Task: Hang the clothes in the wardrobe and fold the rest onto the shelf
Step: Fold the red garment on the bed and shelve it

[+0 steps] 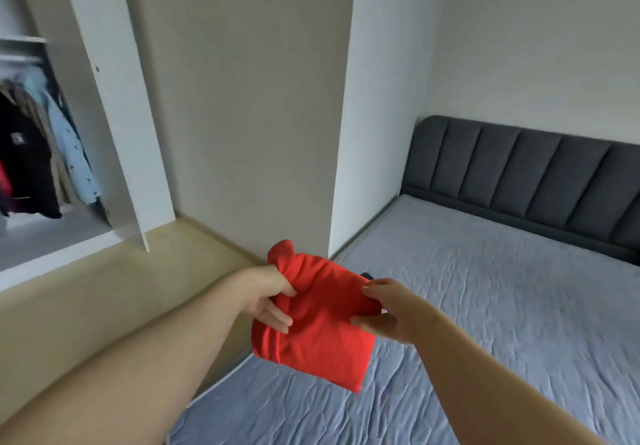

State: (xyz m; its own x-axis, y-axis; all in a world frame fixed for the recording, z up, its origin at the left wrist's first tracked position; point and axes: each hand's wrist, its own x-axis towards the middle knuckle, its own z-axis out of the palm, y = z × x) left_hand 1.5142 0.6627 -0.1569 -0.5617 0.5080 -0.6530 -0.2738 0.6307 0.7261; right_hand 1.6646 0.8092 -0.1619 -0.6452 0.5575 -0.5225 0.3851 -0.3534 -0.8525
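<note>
A folded red garment (322, 327) is held in the air over the near left corner of the bed (485, 292), touching neither the sheet nor the floor. The left hand (270, 301) grips its left edge, fingers curled into the cloth so that a bunch of fabric stands up above the knuckles. The right hand (388, 309) pinches the right edge between thumb and fingers, with the lower part of the garment hanging slack below both hands. Both bare forearms reach forward from the bottom of the view, the hands a little apart with the cloth spanning between them. A small dark thing shows just behind the garment's upper right edge; what it is cannot be told. At the far left the wardrobe (114, 98) stands open, well apart from the hands. On its rail hang a black garment (24, 157), a beige one beside it and a light blue shirt (74, 157), with a shelf above. The bed has a wrinkled grey-blue sheet and a dark grey padded headboard (536, 171).
</note>
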